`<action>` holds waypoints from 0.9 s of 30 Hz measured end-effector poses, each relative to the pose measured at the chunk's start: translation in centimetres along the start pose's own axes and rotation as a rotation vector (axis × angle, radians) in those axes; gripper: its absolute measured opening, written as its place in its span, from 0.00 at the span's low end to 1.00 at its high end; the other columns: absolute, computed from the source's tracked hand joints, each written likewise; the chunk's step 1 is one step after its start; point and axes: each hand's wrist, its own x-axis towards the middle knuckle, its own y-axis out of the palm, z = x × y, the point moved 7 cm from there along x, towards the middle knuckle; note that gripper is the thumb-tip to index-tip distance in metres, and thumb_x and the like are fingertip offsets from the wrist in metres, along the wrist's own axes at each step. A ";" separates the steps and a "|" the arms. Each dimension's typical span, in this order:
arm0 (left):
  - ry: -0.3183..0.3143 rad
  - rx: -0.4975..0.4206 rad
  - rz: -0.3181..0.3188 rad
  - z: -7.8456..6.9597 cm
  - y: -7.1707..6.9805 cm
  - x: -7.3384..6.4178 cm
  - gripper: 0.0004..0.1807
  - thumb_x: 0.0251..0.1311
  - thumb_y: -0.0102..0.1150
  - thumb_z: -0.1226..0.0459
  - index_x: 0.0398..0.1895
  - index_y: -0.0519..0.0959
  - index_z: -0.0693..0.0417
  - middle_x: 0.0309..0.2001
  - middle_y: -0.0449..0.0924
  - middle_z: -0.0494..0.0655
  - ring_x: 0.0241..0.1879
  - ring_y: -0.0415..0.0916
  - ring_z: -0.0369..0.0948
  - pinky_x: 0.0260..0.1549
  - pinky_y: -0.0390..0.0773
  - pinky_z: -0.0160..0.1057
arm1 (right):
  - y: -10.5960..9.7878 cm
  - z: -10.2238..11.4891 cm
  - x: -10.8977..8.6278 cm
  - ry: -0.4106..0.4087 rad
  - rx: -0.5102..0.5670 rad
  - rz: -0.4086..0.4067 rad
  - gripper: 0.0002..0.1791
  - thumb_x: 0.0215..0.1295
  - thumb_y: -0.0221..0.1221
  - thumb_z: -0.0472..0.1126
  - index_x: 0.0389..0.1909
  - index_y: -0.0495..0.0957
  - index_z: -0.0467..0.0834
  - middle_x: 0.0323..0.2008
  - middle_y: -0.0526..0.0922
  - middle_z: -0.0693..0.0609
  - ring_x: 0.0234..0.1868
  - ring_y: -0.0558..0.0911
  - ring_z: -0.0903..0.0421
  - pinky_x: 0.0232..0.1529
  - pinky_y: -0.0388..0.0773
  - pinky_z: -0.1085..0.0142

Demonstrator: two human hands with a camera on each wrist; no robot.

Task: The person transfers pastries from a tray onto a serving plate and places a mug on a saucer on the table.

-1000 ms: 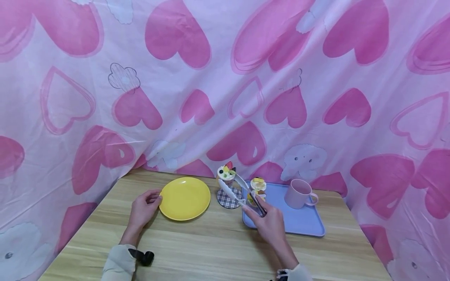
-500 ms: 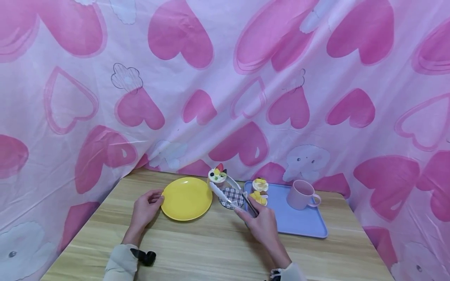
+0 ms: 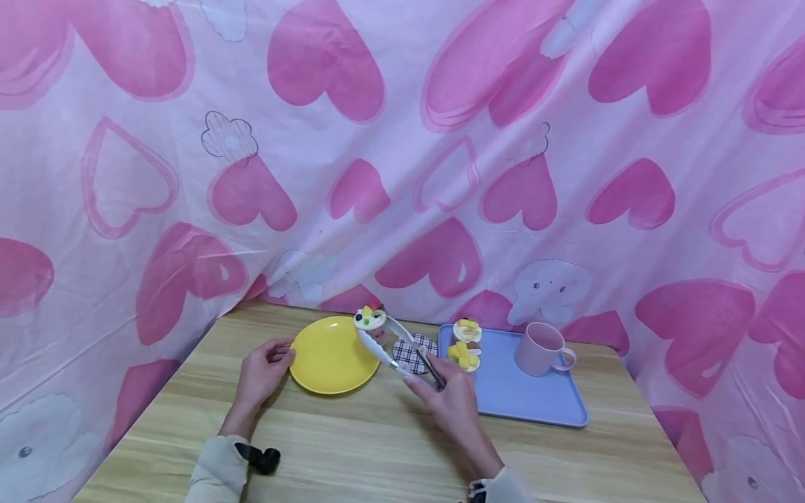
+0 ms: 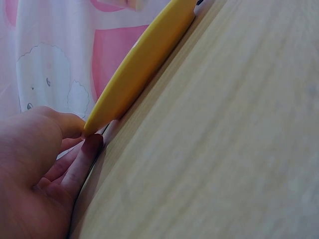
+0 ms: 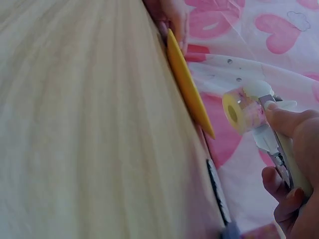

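My left hand (image 3: 263, 370) pinches the left rim of a yellow plate (image 3: 333, 356), thumb above and fingers below, as the left wrist view shows. My right hand (image 3: 453, 402) grips a pair of tongs (image 3: 379, 353) with pale tips. Between those tips is a small cupcake (image 3: 370, 320), topped with white cream and fruit pieces. It hangs above the table, by the plate's upper right edge. In the right wrist view the cupcake (image 5: 244, 110) is tilted, its round base showing, and clear of the plate (image 5: 188, 84).
To the plate's right lies a round checked coaster (image 3: 411, 355). Beyond it, a blue tray (image 3: 528, 402) bears two more cupcakes, one with cream (image 3: 467, 331) and one with yellow pieces (image 3: 464, 355), plus a pink mug (image 3: 541, 349). A heart-patterned curtain (image 3: 428, 258) borders the table.
My right hand has carried the tongs and cupcake leftward, from above the coaster to the plate's edge. My left hand stays on the plate's rim.
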 end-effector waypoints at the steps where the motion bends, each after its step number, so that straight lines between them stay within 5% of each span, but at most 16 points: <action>1: 0.000 0.000 -0.001 0.0 0.0 0.0 0.17 0.67 0.63 0.60 0.57 0.82 0.54 0.49 0.86 0.53 0.49 0.83 0.45 0.40 0.77 0.18 | 0.3 0.0 0.0 0.000 -0.003 0.006 0.40 0.48 0.71 0.69 0.61 0.81 0.52 0.47 0.86 0.58 0.38 0.79 0.59 0.32 0.77 0.70; 5: -0.003 0.001 0.001 0.1 0.0 0.0 0.17 0.67 0.63 0.59 0.57 0.82 0.52 0.49 0.86 0.52 0.49 0.83 0.45 0.40 0.77 0.18 | 1.3 0.0 0.0 -0.004 -0.026 0.018 0.42 0.47 0.71 0.70 0.61 0.81 0.51 0.48 0.86 0.58 0.37 0.76 0.60 0.32 0.74 0.71; 13: -0.006 -0.007 0.010 0.1 0.1 0.0 0.17 0.67 0.63 0.59 0.57 0.82 0.52 0.49 0.86 0.52 0.48 0.84 0.45 0.42 0.81 0.24 | 2.4 0.1 0.3 0.004 0.009 0.005 0.39 0.46 0.73 0.67 0.60 0.81 0.54 0.54 0.85 0.58 0.53 0.82 0.60 0.54 0.83 0.59; 27: -0.001 0.008 -0.014 0.1 0.0 0.1 0.17 0.67 0.63 0.59 0.56 0.82 0.52 0.48 0.87 0.53 0.47 0.84 0.45 0.44 0.84 0.30 | 5.5 0.4 0.9 0.029 0.049 0.071 0.41 0.49 0.72 0.67 0.61 0.80 0.49 0.55 0.85 0.55 0.54 0.82 0.59 0.55 0.82 0.56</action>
